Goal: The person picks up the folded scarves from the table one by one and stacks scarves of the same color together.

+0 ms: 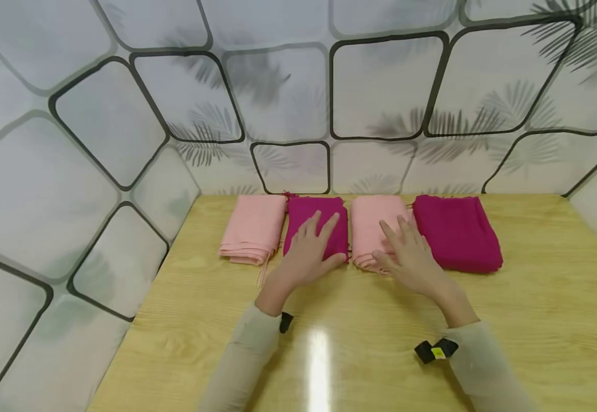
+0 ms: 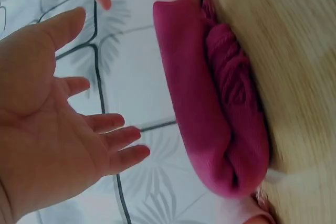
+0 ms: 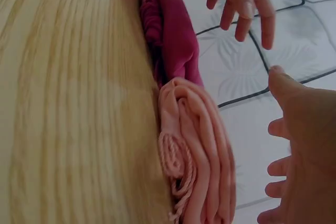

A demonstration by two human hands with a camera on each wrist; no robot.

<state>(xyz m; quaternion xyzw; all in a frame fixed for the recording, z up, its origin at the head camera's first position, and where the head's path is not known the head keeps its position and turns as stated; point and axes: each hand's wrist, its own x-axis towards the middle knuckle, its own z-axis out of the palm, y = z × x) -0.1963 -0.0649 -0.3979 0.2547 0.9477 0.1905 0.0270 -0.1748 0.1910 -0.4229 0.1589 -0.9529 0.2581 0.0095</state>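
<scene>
Along the back edge of the worktop, left to right, lie a pink cloth, a magenta cloth, a second pink cloth and a second magenta cloth: four in all, each folded, with narrow gaps at most. The first sits near the left edge. Over the next hovers the left hand, fingers spread and gripping nothing. The right hand hovers over the third, fingers likewise spread. Worktop stretches from the fourth to the right edge.
</scene>
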